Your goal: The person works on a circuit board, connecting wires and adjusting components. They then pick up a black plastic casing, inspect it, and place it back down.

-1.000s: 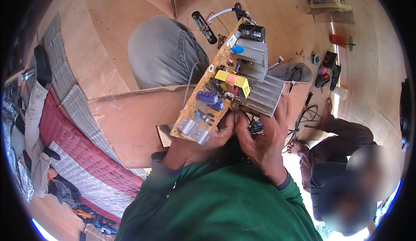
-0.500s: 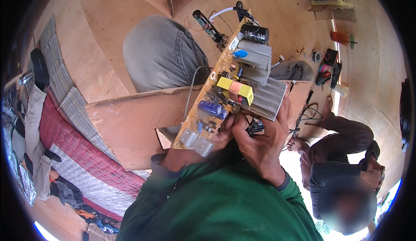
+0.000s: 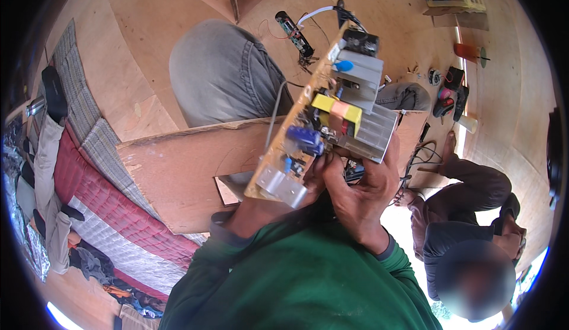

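Up in front of my chest a tan circuit board (image 3: 276, 155) stands tilted, its parts facing right. It carries finned metal heat sinks (image 3: 378, 131), a yellow transformer (image 3: 332, 106), a blue capacitor (image 3: 304, 139), a black capacitor (image 3: 361, 42) and a bent metal bracket (image 3: 278, 185). My left hand (image 3: 313, 183) is closed on the board's lower part; the board hides most of its fingers. At the lower heat sink, my right hand (image 3: 363, 190) grips the assembly, with fingers along the sink's edge and thumb near the board.
A wooden panel (image 3: 184, 170) lies across in front of me, below my grey-trousered knee (image 3: 213, 75). Beyond the board are a slim dark cylinder with exposed circuitry (image 3: 294, 33) and wires. Tools and reels (image 3: 444, 96) lie at right, near a seated person (image 3: 459, 235). Quilted bedding (image 3: 118, 211) is at left.
The circuit board has shifted slightly right and tilted so more of its edge shows. Both hands keep hold of it, the left moving a little right with it.
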The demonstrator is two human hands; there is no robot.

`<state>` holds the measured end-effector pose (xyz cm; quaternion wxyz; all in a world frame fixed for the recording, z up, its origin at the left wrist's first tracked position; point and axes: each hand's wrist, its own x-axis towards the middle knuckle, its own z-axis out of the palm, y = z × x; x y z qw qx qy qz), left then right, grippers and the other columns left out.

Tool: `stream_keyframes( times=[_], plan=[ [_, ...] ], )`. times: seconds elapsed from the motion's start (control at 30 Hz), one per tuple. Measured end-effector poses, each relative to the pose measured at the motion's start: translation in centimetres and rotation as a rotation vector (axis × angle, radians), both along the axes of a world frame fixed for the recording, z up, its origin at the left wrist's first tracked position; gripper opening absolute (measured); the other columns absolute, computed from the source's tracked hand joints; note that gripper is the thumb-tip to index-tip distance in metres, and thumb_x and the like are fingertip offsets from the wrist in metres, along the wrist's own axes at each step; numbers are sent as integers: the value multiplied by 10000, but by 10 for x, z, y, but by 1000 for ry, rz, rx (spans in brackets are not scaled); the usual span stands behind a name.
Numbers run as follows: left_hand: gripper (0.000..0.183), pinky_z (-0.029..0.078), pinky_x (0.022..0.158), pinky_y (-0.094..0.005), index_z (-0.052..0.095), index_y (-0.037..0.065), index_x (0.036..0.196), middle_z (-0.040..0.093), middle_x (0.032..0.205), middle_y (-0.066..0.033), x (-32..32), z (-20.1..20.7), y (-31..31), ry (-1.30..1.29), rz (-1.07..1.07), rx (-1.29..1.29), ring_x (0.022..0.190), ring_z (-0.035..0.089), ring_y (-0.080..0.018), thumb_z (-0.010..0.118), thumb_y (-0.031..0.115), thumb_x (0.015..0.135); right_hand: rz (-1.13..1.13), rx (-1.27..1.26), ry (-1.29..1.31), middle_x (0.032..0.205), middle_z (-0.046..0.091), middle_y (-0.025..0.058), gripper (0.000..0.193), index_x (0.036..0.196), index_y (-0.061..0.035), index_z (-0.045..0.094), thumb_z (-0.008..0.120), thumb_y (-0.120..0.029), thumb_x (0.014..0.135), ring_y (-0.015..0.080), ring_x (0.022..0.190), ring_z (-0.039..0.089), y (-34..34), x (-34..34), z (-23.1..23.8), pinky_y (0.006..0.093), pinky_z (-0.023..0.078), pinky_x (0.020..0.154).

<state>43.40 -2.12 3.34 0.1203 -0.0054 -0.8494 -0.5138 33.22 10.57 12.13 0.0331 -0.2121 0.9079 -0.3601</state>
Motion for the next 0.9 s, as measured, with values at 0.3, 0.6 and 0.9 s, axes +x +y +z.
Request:
stream_keyframes(
  times=[0.3,0.6,0.9],
  plan=[
    [278,611,943,-425,773,26,1279,791,1230,-127,-3,21,-6,-124,92,1,1084,783,-292,762,72,1005,102,6,-12,1229,772,121,327,1086,-57,836,827,18,768,344,1218,701,3,-11,7,539,430,1177],
    [383,589,1009,-416,708,168,1422,736,1370,-14,12,7,0,-106,-9,-628,1214,737,-224,671,192,1041,100,42,-36,1232,777,111,328,1095,-67,839,833,2,774,328,1221,702,8,-10,5,536,389,1234],
    [411,597,1060,-435,586,51,1517,636,1489,-73,31,-21,3,91,-166,-1254,1362,654,-196,586,174,1125,57,70,-50,1265,761,114,355,1112,-74,856,844,-49,758,325,1286,657,10,-6,0,545,353,1247]
  ],
)
